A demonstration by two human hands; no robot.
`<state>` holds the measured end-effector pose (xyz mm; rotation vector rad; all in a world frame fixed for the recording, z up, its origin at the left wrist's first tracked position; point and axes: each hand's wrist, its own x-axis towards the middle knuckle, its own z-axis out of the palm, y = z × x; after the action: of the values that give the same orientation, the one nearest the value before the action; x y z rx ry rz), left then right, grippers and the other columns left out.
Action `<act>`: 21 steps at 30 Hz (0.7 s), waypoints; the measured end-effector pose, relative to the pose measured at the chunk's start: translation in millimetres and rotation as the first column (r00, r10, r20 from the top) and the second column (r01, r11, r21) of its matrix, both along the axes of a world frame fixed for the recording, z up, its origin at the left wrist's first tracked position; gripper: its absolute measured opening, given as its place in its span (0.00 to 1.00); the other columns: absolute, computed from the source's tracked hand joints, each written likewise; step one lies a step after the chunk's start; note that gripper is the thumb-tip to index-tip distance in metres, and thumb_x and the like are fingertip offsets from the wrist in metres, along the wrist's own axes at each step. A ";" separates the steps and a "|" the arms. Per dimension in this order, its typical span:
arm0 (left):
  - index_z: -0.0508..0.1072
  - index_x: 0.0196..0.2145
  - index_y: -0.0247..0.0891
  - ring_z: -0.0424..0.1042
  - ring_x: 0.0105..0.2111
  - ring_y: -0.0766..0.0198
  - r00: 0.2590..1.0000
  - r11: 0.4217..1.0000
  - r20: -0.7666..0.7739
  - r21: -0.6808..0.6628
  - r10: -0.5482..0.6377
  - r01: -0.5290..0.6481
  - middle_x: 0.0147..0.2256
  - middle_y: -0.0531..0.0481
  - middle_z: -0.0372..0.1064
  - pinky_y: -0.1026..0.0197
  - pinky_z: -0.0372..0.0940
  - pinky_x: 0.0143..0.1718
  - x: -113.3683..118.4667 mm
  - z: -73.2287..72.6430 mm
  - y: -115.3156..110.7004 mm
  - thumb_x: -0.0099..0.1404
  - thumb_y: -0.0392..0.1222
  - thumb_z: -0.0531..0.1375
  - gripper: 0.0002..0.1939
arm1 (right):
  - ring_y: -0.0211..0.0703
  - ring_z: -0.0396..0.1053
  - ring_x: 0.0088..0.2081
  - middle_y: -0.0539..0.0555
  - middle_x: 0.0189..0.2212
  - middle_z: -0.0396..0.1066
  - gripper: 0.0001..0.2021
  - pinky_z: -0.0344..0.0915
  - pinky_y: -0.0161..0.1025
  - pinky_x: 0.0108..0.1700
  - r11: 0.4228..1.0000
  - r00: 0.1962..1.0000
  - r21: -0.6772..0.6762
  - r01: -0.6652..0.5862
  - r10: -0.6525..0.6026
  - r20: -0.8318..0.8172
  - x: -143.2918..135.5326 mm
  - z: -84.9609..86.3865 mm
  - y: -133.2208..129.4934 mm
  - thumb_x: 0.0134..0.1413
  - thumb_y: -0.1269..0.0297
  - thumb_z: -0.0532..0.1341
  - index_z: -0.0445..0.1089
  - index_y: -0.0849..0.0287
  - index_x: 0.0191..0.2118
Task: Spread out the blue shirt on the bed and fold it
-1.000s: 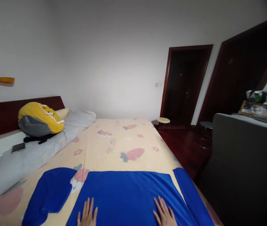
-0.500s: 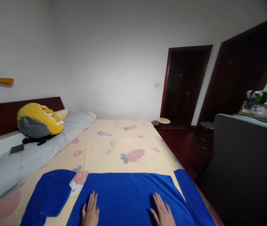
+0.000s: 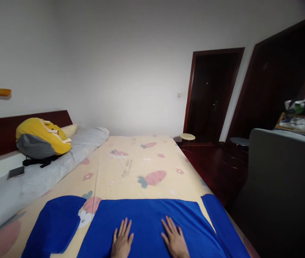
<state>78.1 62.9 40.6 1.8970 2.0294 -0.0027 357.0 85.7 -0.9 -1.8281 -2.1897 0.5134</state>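
Note:
A blue long-sleeved garment (image 3: pixel 147 218), seemingly a shirt, lies spread flat over the near part of the bed, its lower part cut off by the picture's bottom edge. Its left sleeve (image 3: pixel 57 222) bends outward on the sheet, and the right sleeve (image 3: pixel 222 224) runs along the bed's right edge. My left hand (image 3: pixel 122 238) rests palm down on the cloth, fingers spread. To its right, my right hand (image 3: pixel 174 236) also lies flat on the fabric with fingers apart. Neither hand grips anything.
The bed's cream sheet (image 3: pixel 131 157) has a strawberry print. On a grey bolster (image 3: pixel 45 182) at left are a yellow and grey backpack (image 3: pixel 43 138) and a dark phone (image 3: pixel 15 172). A round stool (image 3: pixel 187 137) stands beyond the bed; a dark grey panel (image 3: pixel 284 175) rises at right.
Both hands have slid inward over the blue garment, the left one to the right and the right one to the left. The fingers of my left hand are more spread.

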 end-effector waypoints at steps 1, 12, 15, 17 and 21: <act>0.42 0.67 0.49 0.36 0.69 0.61 0.998 0.998 -0.035 0.009 0.058 -0.058 0.70 0.56 0.34 0.44 0.37 0.68 -20.7 -2.5 -2.7 0.67 0.54 0.36 0.31 | 0.50 0.39 0.69 0.50 0.69 0.42 0.32 0.43 0.61 0.67 0.997 0.996 0.015 0.079 -0.080 0.037 24.1 -4.6 1.9 0.59 0.40 0.42 0.46 0.45 0.66; 0.42 0.67 0.41 0.39 0.69 0.62 0.947 0.977 -0.239 0.038 0.214 -0.211 0.70 0.52 0.37 0.47 0.45 0.66 -100.5 -2.3 -9.0 0.68 0.49 0.35 0.31 | 0.55 0.44 0.68 0.59 0.68 0.46 0.33 0.47 0.63 0.66 0.960 0.933 0.108 0.257 -0.276 0.231 96.0 -14.8 22.9 0.59 0.45 0.45 0.54 0.59 0.64; 0.43 0.66 0.44 0.40 0.69 0.63 0.987 0.996 -0.136 0.056 0.081 -0.074 0.69 0.56 0.37 0.48 0.46 0.66 -47.1 -3.7 -2.7 0.68 0.48 0.36 0.30 | 0.51 0.44 0.68 0.55 0.68 0.44 0.32 0.45 0.61 0.67 0.995 0.994 0.062 0.074 -0.079 0.082 27.5 0.1 27.3 0.61 0.43 0.41 0.50 0.54 0.66; 0.43 0.66 0.46 0.41 0.68 0.64 0.997 0.998 -0.075 0.067 0.007 -0.002 0.69 0.58 0.37 0.48 0.47 0.66 -10.2 -15.0 0.5 0.67 0.47 0.37 0.30 | 0.49 0.41 0.69 0.52 0.69 0.42 0.32 0.43 0.61 0.68 0.995 0.995 0.038 -0.088 0.089 -0.038 -19.9 7.1 25.6 0.61 0.41 0.39 0.47 0.49 0.66; 0.48 0.65 0.46 0.45 0.67 0.60 0.997 0.996 -0.072 0.082 0.033 -0.027 0.67 0.57 0.42 0.46 0.46 0.67 30.1 -49.9 2.1 0.64 0.47 0.42 0.31 | 0.49 0.40 0.69 0.50 0.69 0.42 0.30 0.43 0.61 0.68 0.939 0.928 -0.007 -0.343 0.338 -0.155 -75.5 10.0 22.5 0.60 0.40 0.42 0.46 0.42 0.66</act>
<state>108.1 65.1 -9.3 1.9418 2.1363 0.0182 281.4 108.1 9.1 -1.3718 -2.4124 0.7361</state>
